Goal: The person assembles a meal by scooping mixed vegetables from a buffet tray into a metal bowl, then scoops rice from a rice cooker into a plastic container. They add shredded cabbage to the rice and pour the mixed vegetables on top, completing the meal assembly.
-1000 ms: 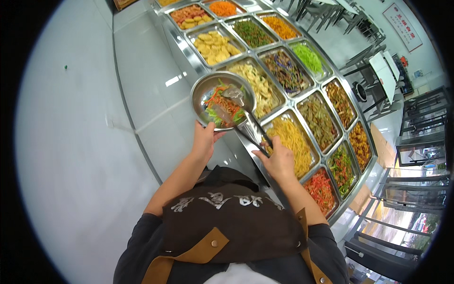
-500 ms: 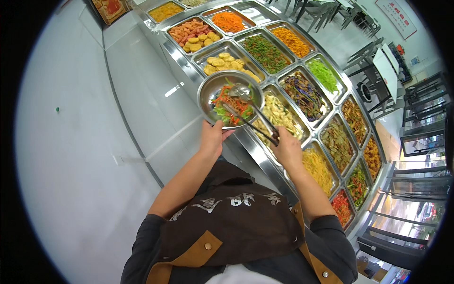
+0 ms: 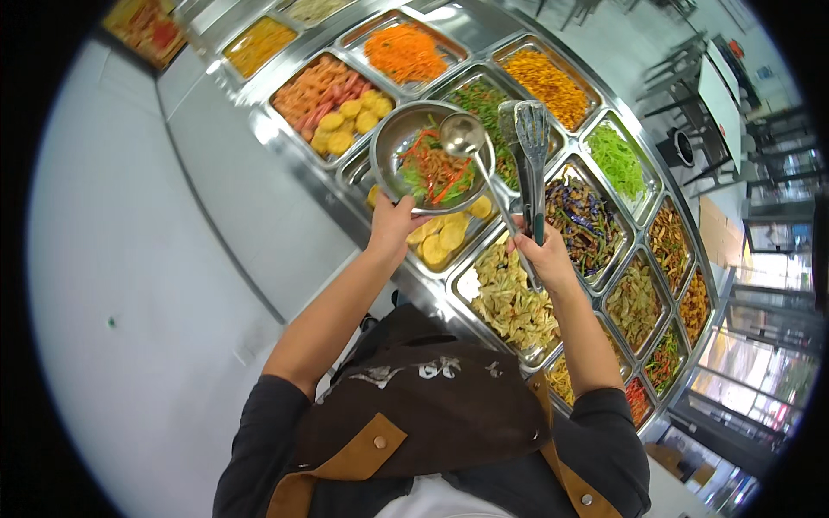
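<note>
My left hand [image 3: 393, 228] grips the near rim of a steel bowl [image 3: 388, 154], thumb on the edge. Shredded green, orange and red vegetables [image 3: 439, 173] lie inside it. The bowl hangs over the serving counter, above a tray of yellow round slices [image 3: 442, 238]. My right hand [image 3: 546, 259] is closed round the handles of two utensils. One is a steel ladle [image 3: 464, 135], its round head over the bowl's right side. The other is a pair of tongs [image 3: 531, 138] with slotted ends, pointing away from me beside the bowl, over the green bean tray [image 3: 477, 97].
Around the bowl, the steel counter [image 3: 332, 197] holds several food trays: sausages [image 3: 313, 102], shredded carrot [image 3: 404, 53], yellow kernels [image 3: 546, 85], shredded greens [image 3: 617, 164], a purple dish [image 3: 585, 220] and pale slices [image 3: 509, 302]. Tables and chairs [image 3: 721, 112] stand beyond it.
The tongs have come out of the bowl and now point away beside it. The ladle head remains over the bowl. Bowl and hands have shifted away along the counter, and the view has shifted.
</note>
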The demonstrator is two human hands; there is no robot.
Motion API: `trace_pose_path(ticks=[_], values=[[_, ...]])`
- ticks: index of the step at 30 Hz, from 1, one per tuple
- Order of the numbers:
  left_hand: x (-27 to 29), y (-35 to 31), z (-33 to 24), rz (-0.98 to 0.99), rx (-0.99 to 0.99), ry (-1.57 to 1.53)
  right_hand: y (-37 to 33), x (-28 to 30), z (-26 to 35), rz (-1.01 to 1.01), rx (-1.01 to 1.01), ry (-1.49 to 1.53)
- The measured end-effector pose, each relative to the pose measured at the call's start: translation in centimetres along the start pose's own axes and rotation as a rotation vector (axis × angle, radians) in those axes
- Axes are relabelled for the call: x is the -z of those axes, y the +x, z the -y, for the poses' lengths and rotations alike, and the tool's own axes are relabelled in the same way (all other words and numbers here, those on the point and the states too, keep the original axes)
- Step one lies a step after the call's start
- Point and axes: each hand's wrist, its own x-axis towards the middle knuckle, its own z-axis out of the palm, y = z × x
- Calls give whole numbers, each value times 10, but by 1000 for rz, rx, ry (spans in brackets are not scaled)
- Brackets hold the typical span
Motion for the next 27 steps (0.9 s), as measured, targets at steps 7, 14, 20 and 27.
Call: trace_pose_path(ticks=[7,14,20,27], values=[[5,36,-15,46,80,2,75,83,49,-310,-187,-104],[49,31,-32,-37,234,83,178,289,75,-188,-76,-719],[51,25,-44,-135,246,58,245,339,128,77,-297,-1156],[39,29,-59,-274,236,44,333,334,168,118,-272,-1154]])
